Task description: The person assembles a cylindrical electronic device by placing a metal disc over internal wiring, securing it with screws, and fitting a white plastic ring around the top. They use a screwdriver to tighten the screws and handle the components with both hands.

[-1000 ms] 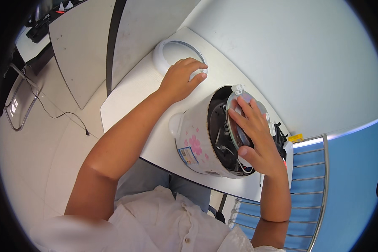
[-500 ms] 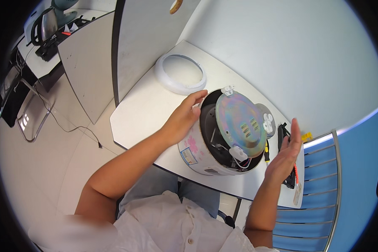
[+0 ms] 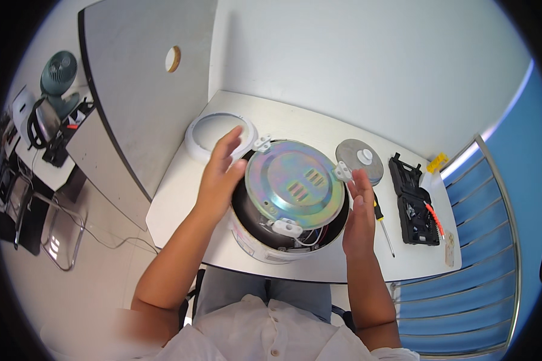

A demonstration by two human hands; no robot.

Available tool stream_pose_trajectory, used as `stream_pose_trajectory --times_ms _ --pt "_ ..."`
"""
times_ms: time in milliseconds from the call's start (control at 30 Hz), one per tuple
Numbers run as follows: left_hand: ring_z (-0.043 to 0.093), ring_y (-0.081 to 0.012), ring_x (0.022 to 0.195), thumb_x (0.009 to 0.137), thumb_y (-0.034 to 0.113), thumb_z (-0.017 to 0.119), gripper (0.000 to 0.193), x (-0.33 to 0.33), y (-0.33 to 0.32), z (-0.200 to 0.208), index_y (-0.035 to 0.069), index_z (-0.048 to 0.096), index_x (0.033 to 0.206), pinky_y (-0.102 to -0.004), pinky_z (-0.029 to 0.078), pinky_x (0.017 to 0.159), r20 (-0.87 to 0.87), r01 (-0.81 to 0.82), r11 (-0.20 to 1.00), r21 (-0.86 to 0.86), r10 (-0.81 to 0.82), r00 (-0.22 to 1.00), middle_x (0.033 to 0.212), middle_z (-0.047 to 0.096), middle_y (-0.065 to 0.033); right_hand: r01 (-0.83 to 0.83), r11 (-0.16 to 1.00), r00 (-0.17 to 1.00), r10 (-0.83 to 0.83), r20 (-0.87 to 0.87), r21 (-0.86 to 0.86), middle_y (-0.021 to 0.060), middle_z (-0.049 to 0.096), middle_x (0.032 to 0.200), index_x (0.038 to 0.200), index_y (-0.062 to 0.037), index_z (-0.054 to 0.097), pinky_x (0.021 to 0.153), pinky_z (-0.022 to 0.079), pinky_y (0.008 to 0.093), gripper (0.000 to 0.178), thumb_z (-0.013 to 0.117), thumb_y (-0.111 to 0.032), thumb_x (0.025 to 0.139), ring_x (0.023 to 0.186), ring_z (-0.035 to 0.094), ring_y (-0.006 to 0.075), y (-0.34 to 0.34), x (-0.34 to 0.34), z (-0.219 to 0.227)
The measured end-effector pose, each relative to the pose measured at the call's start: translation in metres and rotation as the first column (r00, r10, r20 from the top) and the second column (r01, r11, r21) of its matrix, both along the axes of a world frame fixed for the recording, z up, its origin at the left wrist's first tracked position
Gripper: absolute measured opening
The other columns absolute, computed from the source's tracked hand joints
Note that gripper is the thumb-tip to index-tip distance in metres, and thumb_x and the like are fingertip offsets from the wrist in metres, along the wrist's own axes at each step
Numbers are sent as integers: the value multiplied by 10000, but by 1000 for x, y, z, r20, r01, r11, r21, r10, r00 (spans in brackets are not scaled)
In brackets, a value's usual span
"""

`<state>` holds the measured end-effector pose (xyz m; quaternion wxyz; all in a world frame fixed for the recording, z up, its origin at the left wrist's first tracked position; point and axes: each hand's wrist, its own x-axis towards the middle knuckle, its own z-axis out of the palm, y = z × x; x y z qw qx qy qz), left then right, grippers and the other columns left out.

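Observation:
In front of me stands a round white appliance shell (image 3: 271,256), which looks like a rice cooker body. An iridescent metal plate (image 3: 292,180) with slots and white plastic clips (image 3: 287,227) sits tilted in its top. Wires (image 3: 312,240) show beneath the plate at the near side. At the left rim, my left hand (image 3: 218,180) has its fingers stretched out and thumb apart, holding nothing; whether it touches the rim I cannot tell. My right hand (image 3: 359,219) is upright beside the right rim, fingers extended and nothing in it.
A white ring (image 3: 194,147) lies at the table's back left. On the right are a round grey lid (image 3: 349,153) with a white knob, a screwdriver (image 3: 384,225), an open black tool case (image 3: 417,216) and a red-handled tool (image 3: 433,218). A grey partition (image 3: 138,90) borders the left.
The shell has gone from leaning to standing more level. My left hand has lifted from its side to rim height, and my right hand has come closer to the rim. The view has shifted.

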<state>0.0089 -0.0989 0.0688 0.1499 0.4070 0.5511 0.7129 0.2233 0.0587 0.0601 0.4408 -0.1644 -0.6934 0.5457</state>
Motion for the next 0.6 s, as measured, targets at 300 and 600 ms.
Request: stream_pose_trajectory --times_ms 300,600 --pt "318 -260 1352 929 652 228 809 9 5 -54 14 290 1422 -371 213 1121 116 56 987 148 -74 991 1441 354 -158 -142 952 972 82 -220 -271 110 363 1442 1464 -50 211 1111 246 344 715 312 -553 966 1333 341 209 -3 -2 -41" --pt "372 -246 1314 933 522 383 702 22 11 -56 24 294 1420 -363 273 1098 280 87 964 251 -158 947 1420 385 -138 -147 935 960 56 -273 -324 109 333 1448 1473 -67 177 1106 257 347 728 378 -531 950 1324 339 205 -18 -11 -45"
